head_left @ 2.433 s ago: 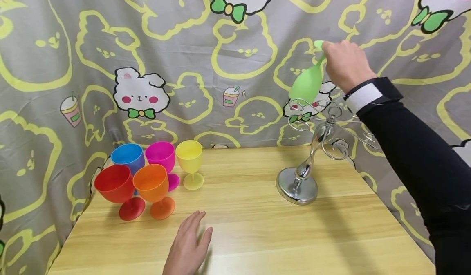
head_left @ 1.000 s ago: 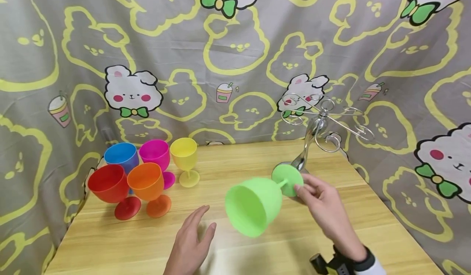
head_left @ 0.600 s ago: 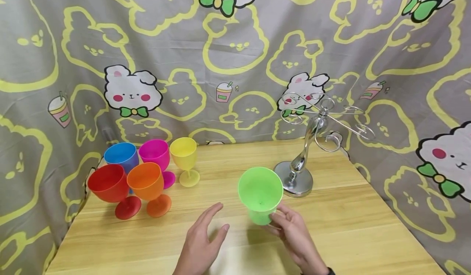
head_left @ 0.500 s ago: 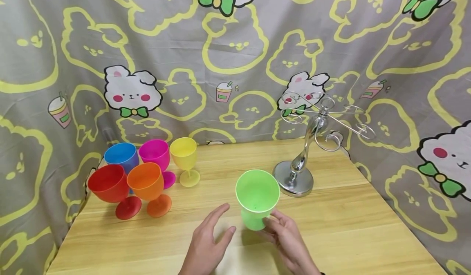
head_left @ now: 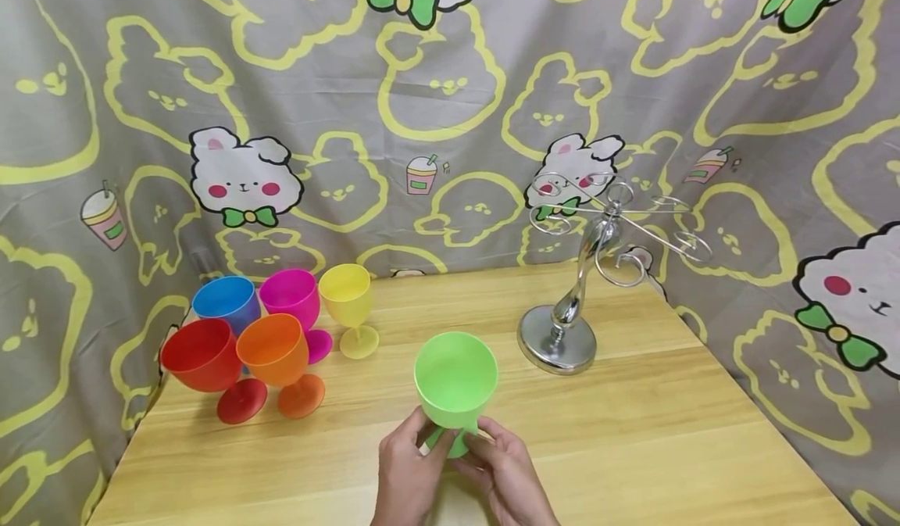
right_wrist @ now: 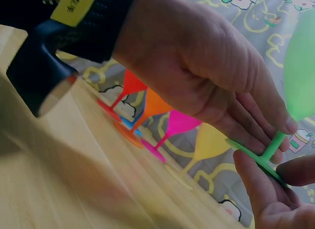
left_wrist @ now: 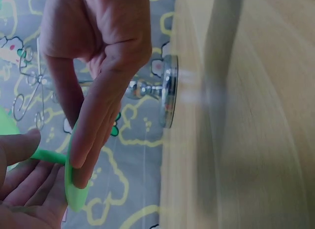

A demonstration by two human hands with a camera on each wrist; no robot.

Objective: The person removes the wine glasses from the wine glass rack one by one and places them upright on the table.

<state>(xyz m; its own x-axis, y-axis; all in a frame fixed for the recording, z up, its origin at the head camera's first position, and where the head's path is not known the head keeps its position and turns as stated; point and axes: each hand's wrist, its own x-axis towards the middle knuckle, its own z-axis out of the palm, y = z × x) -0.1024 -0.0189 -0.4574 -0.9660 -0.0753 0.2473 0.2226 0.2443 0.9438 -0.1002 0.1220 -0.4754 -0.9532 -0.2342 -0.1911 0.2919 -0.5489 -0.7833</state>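
A green goblet is held upright above the table, in front of me. My left hand holds its stem; in the left wrist view its thumb and fingers are around the green stem. My right hand pinches the edge of the round foot, with fingers under the foot, as seen in the right wrist view beside the green goblet. Behind and to the right stands a chrome glass rack with looped wire arms, bearing no goblets.
Several more goblets stand upright together at the left: red, orange, blue, magenta and yellow. A patterned grey curtain hangs behind the wooden table.
My right hand has brought the green goblet down from the rack, where it was upside down, turned it upright and moved it left. My left hand, earlier free, now grips its stem.
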